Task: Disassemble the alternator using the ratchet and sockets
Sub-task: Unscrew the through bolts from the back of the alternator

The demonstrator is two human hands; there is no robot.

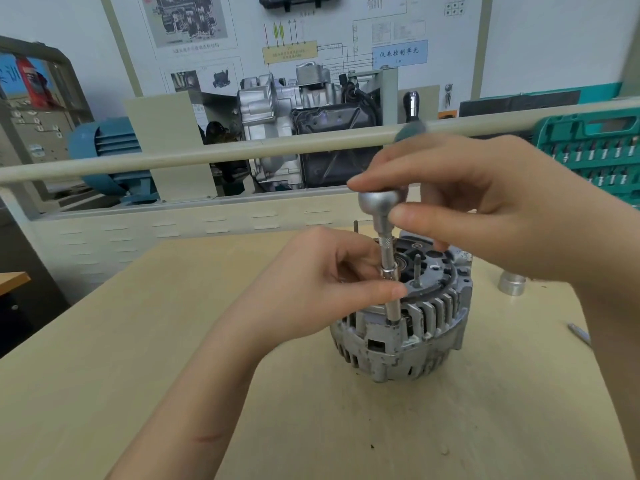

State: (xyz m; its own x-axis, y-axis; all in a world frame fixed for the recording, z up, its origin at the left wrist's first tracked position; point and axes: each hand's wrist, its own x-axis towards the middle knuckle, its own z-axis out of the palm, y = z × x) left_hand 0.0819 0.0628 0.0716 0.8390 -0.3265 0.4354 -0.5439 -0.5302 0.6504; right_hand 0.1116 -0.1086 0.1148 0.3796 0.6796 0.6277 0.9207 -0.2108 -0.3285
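1. The alternator point(401, 327) stands on the light wooden table point(138, 341), a little right of the middle, with its open end up and its ribbed grey housing facing the camera.
2. A ratchet point(382, 202) with a round metal head stands upright above the alternator. Under the head there is an extension bar with a socket point(393, 306), and the lower end sits on the near rim of the housing.
3. The right hand point(491, 209) holds the head of the ratchet from the right side; the fingers are curled around it and the thumb lies in front of the neck.
4. The left hand point(329, 282) pinches the extension bar in its middle part, between the thumb and the curled fingers.
5. Two thin studs point(417, 268) rise from the top of the alternator, just beside the bar. The left hand covers part of the alternator's top on the left side.
6. A large loose socket point(512, 282) stands on the table to the right of the alternator, partly hidden behind the right wrist.
7. A small thin metal tool point(580, 332) lies near the right edge of the table; what it is, I cannot tell.
8. A green tool case point(595, 150) with rows of bits is open behind the right hand.
9. Behind the table runs a beige rail point(173, 161), and behind it stand an engine training stand point(304, 112) and a blue motor point(107, 150).
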